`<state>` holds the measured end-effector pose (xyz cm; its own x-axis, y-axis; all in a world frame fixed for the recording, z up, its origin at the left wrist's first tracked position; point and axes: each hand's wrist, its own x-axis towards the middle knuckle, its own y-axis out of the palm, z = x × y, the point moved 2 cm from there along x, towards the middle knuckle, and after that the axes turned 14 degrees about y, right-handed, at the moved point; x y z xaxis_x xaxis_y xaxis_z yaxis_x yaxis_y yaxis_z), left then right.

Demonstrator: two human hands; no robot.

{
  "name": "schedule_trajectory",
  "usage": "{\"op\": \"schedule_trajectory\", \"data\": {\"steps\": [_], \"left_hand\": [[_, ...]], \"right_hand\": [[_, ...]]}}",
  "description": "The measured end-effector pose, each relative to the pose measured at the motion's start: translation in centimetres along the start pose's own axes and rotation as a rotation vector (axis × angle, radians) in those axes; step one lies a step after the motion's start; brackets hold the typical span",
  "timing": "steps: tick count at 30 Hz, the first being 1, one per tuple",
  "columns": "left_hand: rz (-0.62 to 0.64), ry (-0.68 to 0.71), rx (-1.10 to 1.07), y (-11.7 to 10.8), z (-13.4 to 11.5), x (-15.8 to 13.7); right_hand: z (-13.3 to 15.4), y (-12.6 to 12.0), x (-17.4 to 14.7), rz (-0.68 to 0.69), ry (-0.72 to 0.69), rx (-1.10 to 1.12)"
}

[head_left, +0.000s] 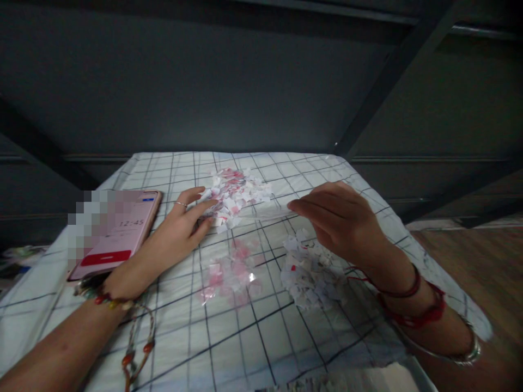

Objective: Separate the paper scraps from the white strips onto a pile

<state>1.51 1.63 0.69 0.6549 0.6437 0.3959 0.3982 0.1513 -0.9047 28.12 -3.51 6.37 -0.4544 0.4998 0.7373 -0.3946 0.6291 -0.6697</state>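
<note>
I see matt paper scraps (257,191), glossy, see-through pieces like plastic (241,267), creased cloth (229,343), a smooth phone screen (133,234), a shiny metal bangle (474,353) and wood-grained flooring (482,261).

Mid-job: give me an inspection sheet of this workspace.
Surface: white cloth with dark grid lines.
Job's things: heap of mixed white and pink scraps, back; scattered translucent pink flakes, nearer; heap of white paper-like scraps, right.
Clutter: pink-screened rectangular phone, left; pale container, cut off at the near edge.
Hands: left hand, fingers spread at the mixed heap's left edge; right hand, fingertips together, any hold unclear.
Cables: nothing seen.
Surroundings: dark grey panels behind; brown wood-look floor, right.
</note>
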Motion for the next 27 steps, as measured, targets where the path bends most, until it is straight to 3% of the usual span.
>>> {"op": "schedule_trajectory", "data": {"steps": [4,10,15,19,27], "left_hand": [[-0.003,-0.005,0.011,0.1,0.2,0.0],[0.01,0.003,-0.01,0.0,0.1,0.0],[0.01,0.001,-0.016,0.0,0.0,-0.1],[0.01,-0.006,-0.018,0.0,0.0,-0.1],[0.012,0.005,-0.022,0.0,0.1,-0.1]], "right_hand": [[0.3,0.9,-0.1,0.057,-0.013,0.027],[0.2,-0.4,-0.1,0.062,-0.043,0.141],[0.6,0.1,0.2,-0.012,-0.029,0.024],[1.1,1.0,0.2,0.019,-0.028,-0.048],[0.4,-0.9,-0.2,0.059,-0.041,0.116]]}}
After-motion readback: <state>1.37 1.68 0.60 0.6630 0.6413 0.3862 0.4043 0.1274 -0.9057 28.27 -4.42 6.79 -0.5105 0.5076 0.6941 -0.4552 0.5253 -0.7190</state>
